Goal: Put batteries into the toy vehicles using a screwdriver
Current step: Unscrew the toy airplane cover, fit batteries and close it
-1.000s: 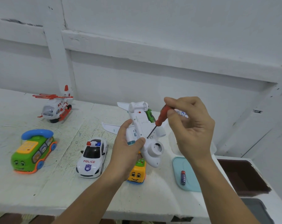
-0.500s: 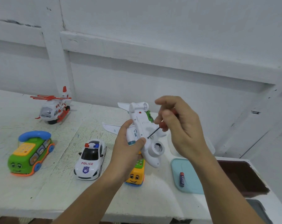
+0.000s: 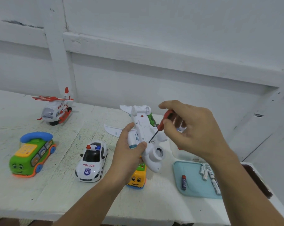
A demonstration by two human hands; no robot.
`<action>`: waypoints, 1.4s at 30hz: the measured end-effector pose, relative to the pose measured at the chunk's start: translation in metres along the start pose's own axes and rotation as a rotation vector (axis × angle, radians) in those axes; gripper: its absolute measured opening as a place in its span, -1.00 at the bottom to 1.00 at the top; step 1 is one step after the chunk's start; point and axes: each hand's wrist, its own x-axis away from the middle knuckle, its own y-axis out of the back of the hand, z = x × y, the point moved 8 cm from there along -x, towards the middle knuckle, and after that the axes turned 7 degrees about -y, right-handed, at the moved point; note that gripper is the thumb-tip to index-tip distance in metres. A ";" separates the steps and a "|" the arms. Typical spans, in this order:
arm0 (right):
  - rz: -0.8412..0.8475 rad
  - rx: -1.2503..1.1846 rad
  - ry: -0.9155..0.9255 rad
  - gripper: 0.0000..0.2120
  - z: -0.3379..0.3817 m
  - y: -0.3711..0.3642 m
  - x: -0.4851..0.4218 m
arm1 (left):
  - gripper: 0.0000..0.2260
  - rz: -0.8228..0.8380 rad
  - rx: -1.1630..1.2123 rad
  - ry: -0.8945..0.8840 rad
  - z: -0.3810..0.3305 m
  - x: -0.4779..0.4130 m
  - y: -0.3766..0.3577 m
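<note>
Room: white-painted plank wall with horizontal rails, close behind a white, scuffed table.
Head view, table: paint worn and speckled; a dark opening shows past the right edge.
Head view, toys: helicopter toward the back left corner, green phone bus near the left edge, police car mid-table, yellow bus near the front edge, partly under the left wrist.
Head view, tray: pale blue tray near the right edge, holding one dark battery and several white batteries.
Task's thing: white toy plane, held belly-up above the middle of the table.
Left hand: clamped around the plane's body, thumb pressed beside the screw.
Right hand: fingers pinched on the red handle of the screwdriver, its tip resting on the plane's underside.
Risk: the thin tip could slip off the screw head and jab the nearby thumb, if the shaft tilts.
Risk: a freed screw could drop, roll and vanish against the speckled paint.
</note>
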 end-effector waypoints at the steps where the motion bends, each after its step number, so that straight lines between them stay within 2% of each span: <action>1: 0.002 0.028 0.000 -0.78 -0.002 0.002 -0.001 | -0.46 -0.001 0.007 0.000 0.000 0.000 0.000; 5: -0.003 0.119 -0.022 -0.64 -0.006 0.004 -0.008 | -0.46 -0.004 0.001 -0.009 -0.002 -0.001 0.000; 9: 0.061 0.036 0.004 -0.81 -0.001 -0.003 -0.010 | -0.46 -0.004 0.013 -0.013 0.001 -0.001 -0.002; 14: 0.205 0.150 -0.031 -0.68 0.001 -0.007 -0.010 | -0.48 0.000 0.004 -0.022 0.002 0.000 -0.005; 18: 0.243 0.262 -0.067 -0.85 -0.005 -0.002 -0.007 | -0.47 -0.009 0.005 -0.012 0.004 -0.001 -0.004; 20: 0.252 0.281 -0.094 -0.76 -0.010 -0.001 -0.010 | -0.47 -0.015 0.005 -0.018 0.003 -0.002 -0.004; 22: 0.247 0.192 -0.162 -0.61 -0.017 0.002 -0.013 | -0.47 -0.022 0.004 -0.024 0.002 -0.003 -0.005; 25: 0.194 0.024 -0.298 -0.54 -0.030 0.006 -0.014 | -0.47 -0.029 0.016 -0.030 0.001 -0.005 -0.005; 30: 0.112 -0.452 -0.604 -0.65 -0.077 -0.001 0.003 | -0.48 -0.044 0.031 -0.034 0.000 -0.010 -0.002; 33: -0.061 -0.788 -0.862 -0.75 -0.120 -0.007 0.029 | -0.48 -0.066 0.041 -0.031 0.000 -0.014 0.003; 36: -0.177 -0.959 -1.030 -0.81 -0.147 -0.018 0.060 | -0.48 -0.089 0.064 -0.029 0.000 -0.017 0.009; 39: -0.187 -0.925 -1.147 -0.79 -0.157 -0.043 0.095 | -0.47 -0.097 0.109 -0.029 -0.001 -0.020 0.012; 42: -0.067 -0.597 -1.141 -0.81 -0.152 -0.076 0.125 | -0.48 -0.094 0.124 -0.028 -0.002 -0.020 0.012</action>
